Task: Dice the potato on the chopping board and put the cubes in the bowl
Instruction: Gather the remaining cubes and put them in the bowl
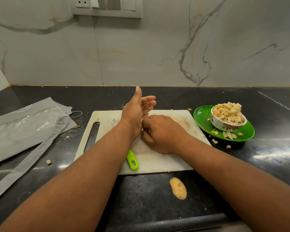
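Head view over a dark speckled table [149, 195] against a grey marble-veined wall [141, 52] carrying a switch-and-socket panel [107, 6].

White chopping board [166, 161], centre of table, slot handle at its left end. Both hands above the board, touching each other.

Left hand [137, 111]: set on edge, palm turned toward the right, thumb pointing up and away, fingers straight and slightly spread; grip apart, holding nothing visible.

Right hand [162, 133]: back of hand upward, low over the board, fingers curled under against the heel of the left palm; grip drawn together, but whether clamped on potato pieces cannot be told, the fingertips being hidden.

Green-handled knife [132, 160]: lying on the board beneath the left forearm, handle end toward the near edge, blade tip [114, 122] showing beyond the wrist.

Potato cubes [228, 112]: heaped above the rim of a small floral-patterned bowl [224, 125], right of the board. Bowl standing on a green plate [203, 118] just beside the board's far right corner. Loose cubes [229, 135] on the plate's near side; a few more [214, 141] on the table by the plate.

Potato end piece [178, 188]: on the table, near side of the board, apart from it.

Grey plastic packaging [23, 128]: spread flat on the table, left of the board. One stray cube [49, 162] near its lower edge.
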The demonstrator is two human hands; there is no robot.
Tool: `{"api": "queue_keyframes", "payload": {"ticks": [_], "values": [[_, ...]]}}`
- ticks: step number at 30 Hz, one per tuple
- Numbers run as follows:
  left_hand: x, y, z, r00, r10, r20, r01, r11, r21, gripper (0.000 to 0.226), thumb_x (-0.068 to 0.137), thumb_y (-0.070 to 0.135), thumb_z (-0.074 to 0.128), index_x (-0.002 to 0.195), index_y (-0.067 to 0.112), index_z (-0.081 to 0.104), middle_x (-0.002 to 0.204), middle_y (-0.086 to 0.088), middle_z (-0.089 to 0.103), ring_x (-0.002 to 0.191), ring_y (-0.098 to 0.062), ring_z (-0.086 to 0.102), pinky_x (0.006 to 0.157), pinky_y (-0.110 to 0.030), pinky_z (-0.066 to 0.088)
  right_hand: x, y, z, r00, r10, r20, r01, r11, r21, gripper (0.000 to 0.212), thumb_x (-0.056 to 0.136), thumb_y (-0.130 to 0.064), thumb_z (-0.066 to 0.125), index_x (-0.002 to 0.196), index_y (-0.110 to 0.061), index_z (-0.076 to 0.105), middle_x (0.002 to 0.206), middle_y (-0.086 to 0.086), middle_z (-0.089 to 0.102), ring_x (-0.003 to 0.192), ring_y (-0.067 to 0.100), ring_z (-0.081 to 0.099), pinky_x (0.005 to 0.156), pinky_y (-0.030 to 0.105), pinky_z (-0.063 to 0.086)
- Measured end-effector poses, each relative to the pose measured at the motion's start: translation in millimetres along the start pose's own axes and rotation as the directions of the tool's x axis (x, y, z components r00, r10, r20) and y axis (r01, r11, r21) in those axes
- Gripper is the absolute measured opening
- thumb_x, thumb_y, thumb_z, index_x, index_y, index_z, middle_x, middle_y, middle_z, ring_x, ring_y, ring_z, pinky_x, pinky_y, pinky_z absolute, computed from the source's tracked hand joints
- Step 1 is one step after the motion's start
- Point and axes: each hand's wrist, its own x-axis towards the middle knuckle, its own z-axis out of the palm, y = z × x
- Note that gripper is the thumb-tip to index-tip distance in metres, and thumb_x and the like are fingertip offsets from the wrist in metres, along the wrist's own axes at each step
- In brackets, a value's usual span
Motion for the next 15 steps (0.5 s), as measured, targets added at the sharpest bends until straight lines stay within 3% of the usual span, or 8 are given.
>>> {"api": "queue_keyframes", "payload": {"ticks": [7,12,15], "values": [[-8.0,3.8,3.8,1.000,0.012,0.011,-0.012,1.000,-0.015,0.055,0.103,0.057,0.049,0.105,0.010,0.077,0.113,-0.010,0.077,0.104,-0.016,0.072,0.110,-0.037,0.047,-1.1,-3.7,0.1,0.999,0.032,0.016,-0.030,0.992,-0.119,0.036,0.099,-0.039,0.042,0.066,-0.026,0.039,0.061,-0.007,0.039,0.054,0.008,0.034,0.057,0.032,0.027],[-6.8,1.9,2.3,1.000,0.020,0.015,-0.021,0.999,0.044,0.045,0.101,0.054,0.056,0.098,0.016,0.079,0.104,-0.003,0.080,0.108,-0.017,0.072,0.111,-0.041,0.047,-5.7,-9.1,-2.3,0.999,0.039,-0.015,-0.041,0.991,-0.130,0.025,0.101,-0.037,0.040,0.081,-0.022,0.044,0.078,0.006,0.060,0.059,0.019,0.036,0.058,0.034,0.029],[-6.0,1.2,3.6,1.000,0.017,0.016,-0.018,0.998,0.061,0.041,0.100,0.053,0.059,0.096,0.016,0.079,0.105,-0.003,0.080,0.110,-0.018,0.071,0.112,-0.042,0.047,-6.5,-11.5,-5.5,0.999,0.035,0.003,-0.034,0.988,-0.148,0.027,0.102,-0.036,0.039,0.087,-0.019,0.053,0.084,0.008,0.064,0.063,0.020,0.041,0.059,0.034,0.031]]}}
